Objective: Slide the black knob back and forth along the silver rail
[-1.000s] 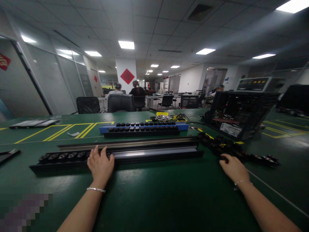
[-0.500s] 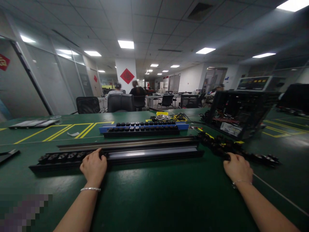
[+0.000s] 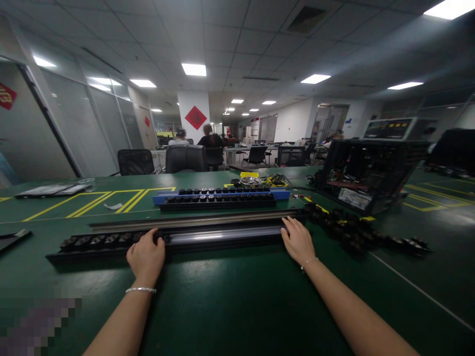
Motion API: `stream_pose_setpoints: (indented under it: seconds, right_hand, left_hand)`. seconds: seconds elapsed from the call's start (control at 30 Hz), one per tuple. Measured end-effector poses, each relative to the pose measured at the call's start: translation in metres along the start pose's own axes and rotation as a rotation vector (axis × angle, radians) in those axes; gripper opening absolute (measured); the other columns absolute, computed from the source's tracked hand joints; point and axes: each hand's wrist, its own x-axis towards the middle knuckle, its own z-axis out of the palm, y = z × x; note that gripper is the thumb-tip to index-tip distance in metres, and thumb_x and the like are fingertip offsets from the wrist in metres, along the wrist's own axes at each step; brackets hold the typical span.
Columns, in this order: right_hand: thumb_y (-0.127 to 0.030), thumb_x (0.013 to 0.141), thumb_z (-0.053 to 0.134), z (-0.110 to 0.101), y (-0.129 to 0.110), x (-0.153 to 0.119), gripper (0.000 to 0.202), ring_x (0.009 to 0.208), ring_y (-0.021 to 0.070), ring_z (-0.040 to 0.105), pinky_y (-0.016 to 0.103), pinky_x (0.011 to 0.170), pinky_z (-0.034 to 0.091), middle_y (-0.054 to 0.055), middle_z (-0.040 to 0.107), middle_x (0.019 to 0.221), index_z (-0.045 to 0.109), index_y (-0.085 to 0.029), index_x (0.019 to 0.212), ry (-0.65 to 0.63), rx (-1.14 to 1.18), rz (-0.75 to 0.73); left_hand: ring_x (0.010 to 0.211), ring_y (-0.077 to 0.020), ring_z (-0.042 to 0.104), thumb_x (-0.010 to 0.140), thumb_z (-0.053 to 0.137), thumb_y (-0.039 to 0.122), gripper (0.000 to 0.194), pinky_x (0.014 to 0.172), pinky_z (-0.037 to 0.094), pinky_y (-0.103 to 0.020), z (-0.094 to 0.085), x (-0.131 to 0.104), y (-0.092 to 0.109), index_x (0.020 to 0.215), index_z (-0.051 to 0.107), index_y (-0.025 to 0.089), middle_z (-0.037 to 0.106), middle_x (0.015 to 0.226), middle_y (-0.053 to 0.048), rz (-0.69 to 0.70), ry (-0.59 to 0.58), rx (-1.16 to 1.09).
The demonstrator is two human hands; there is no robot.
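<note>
Right hand [image 3: 298, 241] has shifted from the parts pile [image 3: 359, 232] to the right end of the rail [image 3: 211, 237] on the table [image 3: 237, 301]; both hands now attend it. Hand extended, grip unclear. Left hand [image 3: 146, 254] curls over the rollers [image 3: 97, 240], grasp hidden.

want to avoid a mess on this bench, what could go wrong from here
The left hand is at the right end of the row of black parts in the near black channel; a knock could jog them out of line. The right hand is near that channel's right end, so a hard push might shift or tip it. To its right, a pile of black parts lies on the green table, and a careless sweep could scatter them.
</note>
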Motion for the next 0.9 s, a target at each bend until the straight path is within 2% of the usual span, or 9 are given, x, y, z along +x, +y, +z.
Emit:
stream_pose_setpoints:
  seconds: [0.1, 0.2, 0.47, 0.7, 0.9]
  right_hand:
    - [-0.035, 0.090, 0.028, 0.010, -0.013, 0.001, 0.045, 0.125, 0.0233, 0.038, 0.045, 0.103, 0.026, 0.007, 0.048, 0.134, 0.052, -0.020, 0.125, -0.032, 0.001, 0.030]
    - [-0.036, 0.090, 0.027, 0.016, -0.014, -0.001, 0.044, 0.124, 0.0229, 0.039, 0.049, 0.104, 0.022, 0.005, 0.050, 0.132, 0.055, -0.024, 0.122, -0.050, 0.001, 0.018]
    - [-0.037, 0.091, 0.025, 0.015, -0.011, -0.003, 0.045, 0.124, 0.0216, 0.039, 0.047, 0.105, 0.021, 0.003, 0.050, 0.133, 0.055, -0.025, 0.123, -0.072, 0.001, 0.016]
    - [-0.037, 0.091, 0.025, 0.014, -0.014, -0.003, 0.045, 0.123, 0.0220, 0.040, 0.047, 0.105, 0.021, 0.003, 0.050, 0.133, 0.055, -0.025, 0.122, -0.069, 0.006, 0.022]
    - [-0.036, 0.091, 0.024, 0.016, -0.013, -0.004, 0.045, 0.124, 0.0220, 0.040, 0.047, 0.104, 0.021, 0.004, 0.050, 0.133, 0.055, -0.025, 0.122, -0.066, 0.002, 0.018]
  left_hand:
    - [0.098, -0.0248, 0.059, 0.083, 0.038, 0.030, 0.040, 0.089, 0.039, -0.039, -0.001, 0.000, 0.001, 0.117, 0.056, 0.016, 0.066, 0.108, -0.011, 0.022, -0.004, 0.004]
    - [0.095, -0.0252, 0.060, 0.083, 0.039, 0.031, 0.040, 0.086, 0.041, -0.038, -0.001, 0.000, 0.003, 0.115, 0.057, 0.016, 0.066, 0.105, -0.011, 0.036, -0.005, -0.016]
    - [0.097, -0.0247, 0.060, 0.081, 0.042, 0.034, 0.041, 0.083, 0.045, -0.035, 0.009, 0.002, 0.001, 0.115, 0.057, 0.017, 0.065, 0.108, -0.010, 0.047, -0.032, -0.135]
    - [0.100, -0.0245, 0.059, 0.081, 0.041, 0.036, 0.039, 0.082, 0.046, -0.035, 0.006, -0.002, 0.008, 0.113, 0.056, 0.019, 0.064, 0.111, -0.009, 0.024, -0.112, -0.191]
    - [0.098, -0.0237, 0.060, 0.082, 0.043, 0.037, 0.037, 0.079, 0.046, -0.034, 0.007, -0.006, 0.014, 0.111, 0.058, 0.020, 0.065, 0.109, -0.008, 0.050, -0.126, -0.195]
